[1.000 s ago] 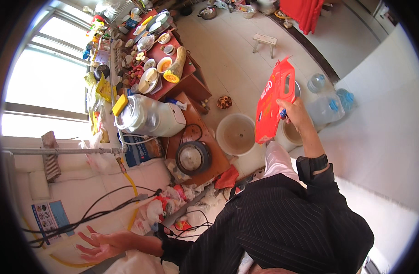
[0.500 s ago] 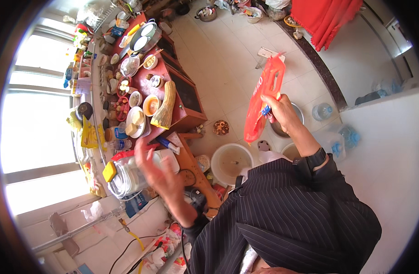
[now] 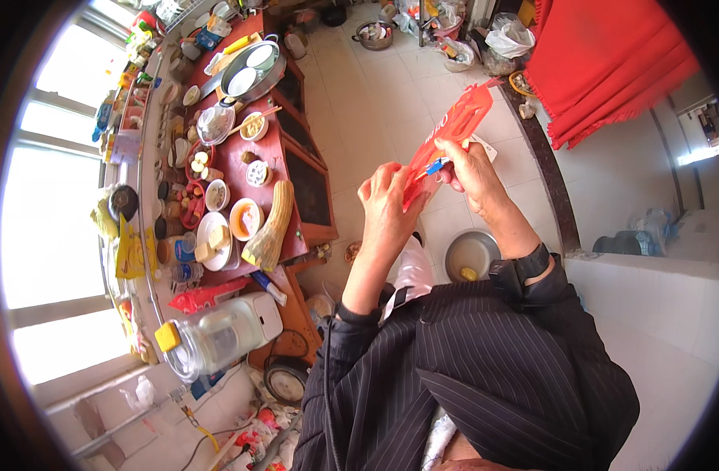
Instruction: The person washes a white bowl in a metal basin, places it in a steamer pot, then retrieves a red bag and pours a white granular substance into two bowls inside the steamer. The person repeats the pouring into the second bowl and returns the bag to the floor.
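A red plastic bag (image 3: 465,114) with pale lettering is held out in front of me above the tiled floor, slanting up to the right. My right hand (image 3: 478,179) grips its right side, thumb on top, beside a small blue clip (image 3: 436,166). My left hand (image 3: 387,208) is closed on the lower left end of the bag, its fingers bent over the red plastic. What the bag holds is hidden.
On the red counter at left stand a long squash (image 3: 271,228), a bowl of orange liquid (image 3: 246,218) and a large metal pan (image 3: 274,77). A clear plastic container (image 3: 218,337) sits nearer. On the floor is a metal basin (image 3: 471,259); a red curtain (image 3: 595,63) hangs at right.
My left hand has come from beside the counter to the bag and taken hold of its lower end. The bag has tilted further to the right. The whole view has shifted.
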`<control>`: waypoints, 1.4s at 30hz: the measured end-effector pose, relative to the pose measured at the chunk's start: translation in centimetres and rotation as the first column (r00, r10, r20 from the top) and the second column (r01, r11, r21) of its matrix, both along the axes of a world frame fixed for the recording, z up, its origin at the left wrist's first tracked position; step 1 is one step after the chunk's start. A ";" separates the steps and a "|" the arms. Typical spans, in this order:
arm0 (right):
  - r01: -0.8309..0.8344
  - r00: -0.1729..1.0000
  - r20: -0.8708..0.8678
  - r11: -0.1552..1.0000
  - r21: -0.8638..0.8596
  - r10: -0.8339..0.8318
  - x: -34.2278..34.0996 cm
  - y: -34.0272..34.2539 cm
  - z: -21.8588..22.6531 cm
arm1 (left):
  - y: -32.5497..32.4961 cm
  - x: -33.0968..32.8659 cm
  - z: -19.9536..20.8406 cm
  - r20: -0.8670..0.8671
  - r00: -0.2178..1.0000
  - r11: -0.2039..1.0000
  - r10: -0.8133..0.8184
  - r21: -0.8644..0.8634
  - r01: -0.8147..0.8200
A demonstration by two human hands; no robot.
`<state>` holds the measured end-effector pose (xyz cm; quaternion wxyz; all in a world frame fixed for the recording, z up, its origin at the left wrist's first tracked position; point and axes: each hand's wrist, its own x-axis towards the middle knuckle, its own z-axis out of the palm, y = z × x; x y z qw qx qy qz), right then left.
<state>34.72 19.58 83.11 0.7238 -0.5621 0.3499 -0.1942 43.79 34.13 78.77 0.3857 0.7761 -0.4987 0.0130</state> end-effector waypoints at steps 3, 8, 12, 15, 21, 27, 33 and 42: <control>-0.062 0.997 -0.033 0.997 0.040 0.063 3.9 -4.0 -0.2 | -5.1 3.6 -1.1 -0.038 0.999 0.997 0.019 -0.068 -0.022; -0.166 0.984 -0.060 0.986 0.023 0.167 9.6 -9.8 0.3 | -10.9 8.9 -0.1 -0.265 0.961 0.988 0.081 -0.108 -0.113; -0.389 0.921 0.069 0.918 0.080 0.384 11.2 -15.8 0.8 | -14.6 12.8 1.8 -0.429 0.903 0.986 0.034 -0.133 -0.100; -0.125 0.971 0.165 0.953 -0.276 0.175 11.8 -20.9 1.1 | -16.4 16.3 3.4 -0.499 0.866 0.993 0.028 -0.084 -0.081; -0.092 0.980 -0.033 0.292 -0.952 0.198 17.9 -32.5 2.8 | -20.2 21.6 5.8 -0.590 0.807 0.998 -0.021 -0.058 -0.017; -0.604 0.729 -0.257 0.420 -0.677 0.634 24.2 -41.8 6.2 | -24.4 25.5 6.4 -0.628 0.778 0.990 -0.012 -0.117 -0.079; -0.750 0.592 0.179 0.619 -0.234 0.786 29.8 -46.6 3.6 | -26.5 27.6 5.2 -0.738 0.674 0.937 0.013 -0.227 -0.267; -0.528 0.778 0.093 0.727 -0.438 0.622 34.0 -45.0 -2.1 | -27.0 32.1 5.4 -0.695 0.712 0.943 0.102 -0.161 -0.292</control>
